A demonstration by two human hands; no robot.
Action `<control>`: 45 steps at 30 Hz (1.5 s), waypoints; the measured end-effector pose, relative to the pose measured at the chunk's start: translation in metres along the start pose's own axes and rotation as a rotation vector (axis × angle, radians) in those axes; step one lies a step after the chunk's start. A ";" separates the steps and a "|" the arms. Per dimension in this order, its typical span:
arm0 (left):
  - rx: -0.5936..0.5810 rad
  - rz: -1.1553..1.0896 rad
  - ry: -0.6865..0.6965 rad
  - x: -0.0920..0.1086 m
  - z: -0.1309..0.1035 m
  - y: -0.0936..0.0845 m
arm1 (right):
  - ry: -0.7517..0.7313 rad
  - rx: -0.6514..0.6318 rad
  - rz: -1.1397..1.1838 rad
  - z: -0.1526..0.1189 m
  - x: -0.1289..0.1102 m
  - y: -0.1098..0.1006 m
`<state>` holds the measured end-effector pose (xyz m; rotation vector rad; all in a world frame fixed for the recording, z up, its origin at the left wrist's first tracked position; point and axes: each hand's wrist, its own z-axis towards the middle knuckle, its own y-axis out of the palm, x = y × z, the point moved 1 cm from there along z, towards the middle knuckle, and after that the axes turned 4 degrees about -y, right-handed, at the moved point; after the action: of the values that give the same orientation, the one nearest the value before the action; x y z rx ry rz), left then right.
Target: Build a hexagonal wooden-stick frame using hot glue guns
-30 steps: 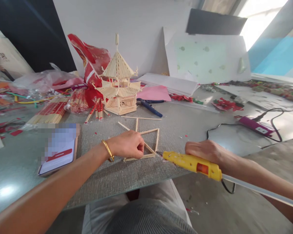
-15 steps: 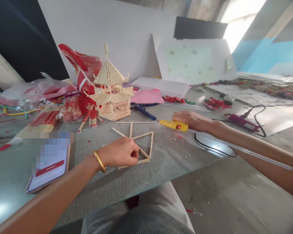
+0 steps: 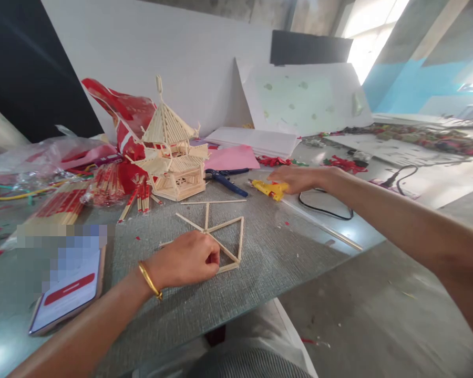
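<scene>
My left hand (image 3: 189,257), with a gold bangle on its wrist, is closed over the near left part of a flat frame of wooden sticks (image 3: 241,239). Its curled fingertips and part of the frame are hidden. Spokes meet at the frame's centre, and two outer sides show at the right. My right hand (image 3: 294,179) is closed around the rear of a yellow hot glue gun (image 3: 271,190), low at the tabletop, nozzle pointing left. A long clear glue stick (image 3: 327,228) extends from behind it. One loose stick (image 3: 214,201) lies behind the frame.
A stick-built pagoda model (image 3: 175,144) stands behind the frame. Blue-handled pliers (image 3: 226,184) lie beside it. Bundled chopsticks (image 3: 57,205) and a phone (image 3: 71,286) are at the left. A black cable (image 3: 327,212) loops at the right, near the glass table edge (image 3: 260,310).
My right hand has lowered the glue gun to the tabletop and turned it, its nozzle now angled further away. My left hand stays closed at the frame. The view has shifted slightly right.
</scene>
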<state>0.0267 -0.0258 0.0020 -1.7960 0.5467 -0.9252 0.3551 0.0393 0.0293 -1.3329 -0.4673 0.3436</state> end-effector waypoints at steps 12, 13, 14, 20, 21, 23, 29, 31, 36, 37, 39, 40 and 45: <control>-0.010 -0.049 -0.003 -0.002 -0.005 0.001 | -0.470 0.075 0.262 -0.036 -0.188 0.006; 0.008 -0.039 -0.002 -0.001 -0.005 0.002 | -0.459 0.066 0.258 -0.036 -0.188 0.008; 0.034 -0.023 0.002 0.000 -0.005 0.003 | -0.450 0.056 0.259 -0.036 -0.187 0.009; 0.218 0.099 0.028 0.015 -0.001 0.016 | -0.422 0.043 0.313 -0.033 -0.179 0.014; 0.231 0.121 0.027 0.017 -0.001 0.017 | -0.416 0.050 0.319 -0.032 -0.180 0.016; 0.252 0.169 0.023 0.019 0.000 0.019 | -0.409 0.065 0.328 -0.031 -0.181 0.018; 0.311 0.274 0.033 0.020 0.000 0.026 | -0.427 0.111 0.355 -0.029 -0.182 0.023; 0.325 0.289 0.025 0.020 0.001 0.028 | -0.433 0.108 0.354 -0.028 -0.182 0.023; 0.332 0.267 0.016 0.020 0.000 0.029 | -0.471 0.093 0.321 -0.027 -0.182 0.023; 0.334 0.262 0.012 0.019 0.000 0.029 | -0.480 0.089 0.314 -0.027 -0.182 0.022; 0.335 0.258 0.003 0.018 0.001 0.030 | -0.496 0.075 0.307 -0.026 -0.183 0.020; 0.334 0.256 -0.001 0.017 0.001 0.031 | -0.506 0.070 0.307 -0.025 -0.183 0.020; 0.299 0.236 -0.008 0.015 -0.002 0.027 | -0.529 0.075 0.310 -0.025 -0.183 0.018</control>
<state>0.0356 -0.0483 -0.0168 -1.4330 0.5690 -0.7906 0.2109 -0.0685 -0.0158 -1.2350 -0.6781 0.9754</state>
